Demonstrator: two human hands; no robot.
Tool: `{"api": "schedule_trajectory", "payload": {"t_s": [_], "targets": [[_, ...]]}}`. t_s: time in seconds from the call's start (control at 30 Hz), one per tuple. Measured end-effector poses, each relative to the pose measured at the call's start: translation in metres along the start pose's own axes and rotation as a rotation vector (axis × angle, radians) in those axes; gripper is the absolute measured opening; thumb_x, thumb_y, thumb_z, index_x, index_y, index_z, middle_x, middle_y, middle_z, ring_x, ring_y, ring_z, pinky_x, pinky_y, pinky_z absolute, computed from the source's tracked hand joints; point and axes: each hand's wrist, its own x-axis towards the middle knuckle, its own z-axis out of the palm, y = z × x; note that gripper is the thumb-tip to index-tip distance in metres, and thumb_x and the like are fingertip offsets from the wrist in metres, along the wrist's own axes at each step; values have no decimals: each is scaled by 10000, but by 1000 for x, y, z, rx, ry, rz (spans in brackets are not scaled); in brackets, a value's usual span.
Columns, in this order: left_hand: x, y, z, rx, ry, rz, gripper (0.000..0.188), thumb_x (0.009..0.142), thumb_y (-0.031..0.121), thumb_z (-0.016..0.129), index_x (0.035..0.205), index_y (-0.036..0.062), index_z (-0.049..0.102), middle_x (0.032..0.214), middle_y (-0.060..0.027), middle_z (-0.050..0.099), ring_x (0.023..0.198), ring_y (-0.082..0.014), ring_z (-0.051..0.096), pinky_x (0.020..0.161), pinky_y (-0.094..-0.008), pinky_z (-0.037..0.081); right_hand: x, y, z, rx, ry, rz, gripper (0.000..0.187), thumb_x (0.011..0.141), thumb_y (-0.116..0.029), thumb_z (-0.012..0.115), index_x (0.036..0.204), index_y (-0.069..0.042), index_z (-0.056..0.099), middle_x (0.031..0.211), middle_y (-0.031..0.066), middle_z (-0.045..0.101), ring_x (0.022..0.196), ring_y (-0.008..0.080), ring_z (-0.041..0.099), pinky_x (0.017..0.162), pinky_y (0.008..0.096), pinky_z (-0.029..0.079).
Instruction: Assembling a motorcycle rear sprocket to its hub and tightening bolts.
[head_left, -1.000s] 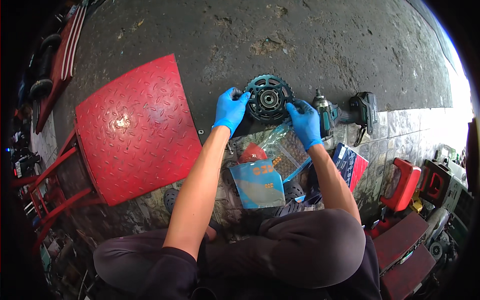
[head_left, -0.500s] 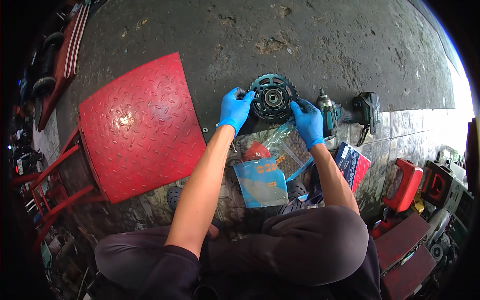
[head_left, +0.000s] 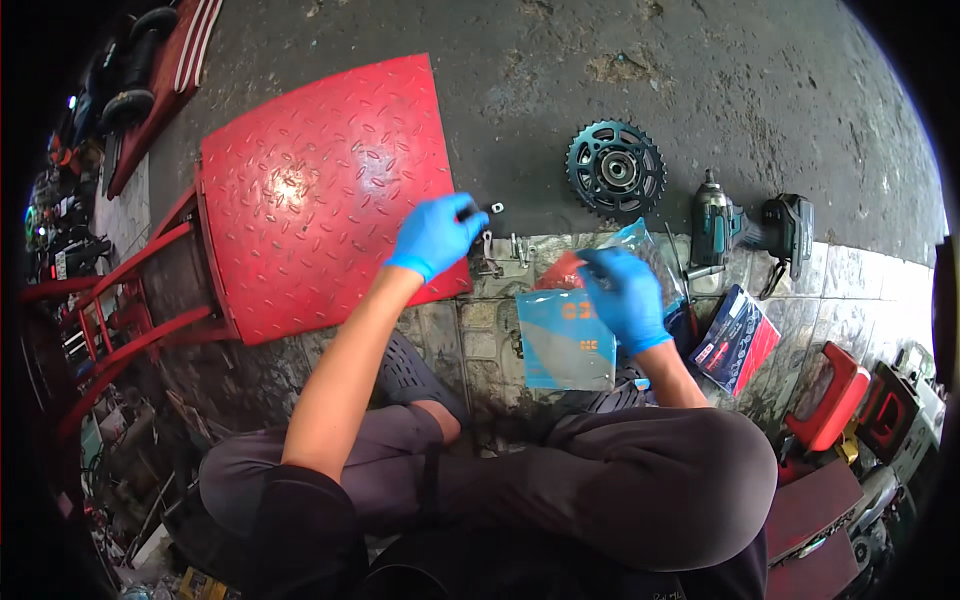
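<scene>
The dark toothed rear sprocket (head_left: 577, 165), with a bearing at its hub, lies flat on the dark floor, apart from both hands. My left hand (head_left: 436, 238), in a blue glove with darkened fingertips, is by the red plate's right edge. Its thumb and fingers are pinched together near a small metal nut (head_left: 497, 208); anything between them is too small to make out. Just below lie several small metal parts (head_left: 520, 250). My right hand (head_left: 630, 300), also gloved and slightly blurred, hovers with outstretched fingers over a blue-and-clear plastic packet (head_left: 560, 350) and a red piece (head_left: 560, 272).
A red tread-plate stand (head_left: 320, 200) fills the left. Right of the sprocket lies a cordless impact wrench (head_left: 735, 228). A blue-and-red packet (head_left: 737, 340) lies on the tiles, with a red tool case part (head_left: 830, 395) farther right. My knees frame the near side.
Both hands have let go of the sprocket, which now rests on the floor. My left hand moved down to the small metal parts; my right hand moved down over the packets. The view shifted.
</scene>
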Motion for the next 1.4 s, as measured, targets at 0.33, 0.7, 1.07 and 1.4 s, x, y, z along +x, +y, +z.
{"api": "schedule_trajectory", "payload": {"t_s": [0.33,0.7,1.07,1.4], "targets": [[-34,-28,52,157,22,200,251,825,304,705,940,81,699,841,-114,721,744,-382,662,659,-459,514,46,-17,71,-444,-168,-404,276,773,-178,720,1048,-169,732,832,82,681,681,280,630,633,354,499],[-48,5,46,158,33,43,206,796,202,727,932,53,689,806,-134,707,697,-385,643,644,-453,517,3,5,-30,619,-78,352,143,849,-21,705,988,-43,732,821,0,691,682,85,558,674,219,493],[-33,-30,59,-381,-6,-67,232,766,6,702,993,22,653,803,-105,688,651,-263,626,622,-357,516,25,32,-59,607,-149,312,150,852,-30,708,1000,-23,726,873,-7,685,726,48,526,714,189,468],[-23,-12,35,-1205,-149,-164,298,806,-101,643,1085,4,655,959,-104,711,761,-174,676,624,-263,513,18,20,-62,561,-243,365,147,845,-32,710,990,-31,739,843,-17,683,692,53,512,682,196,463]]}}
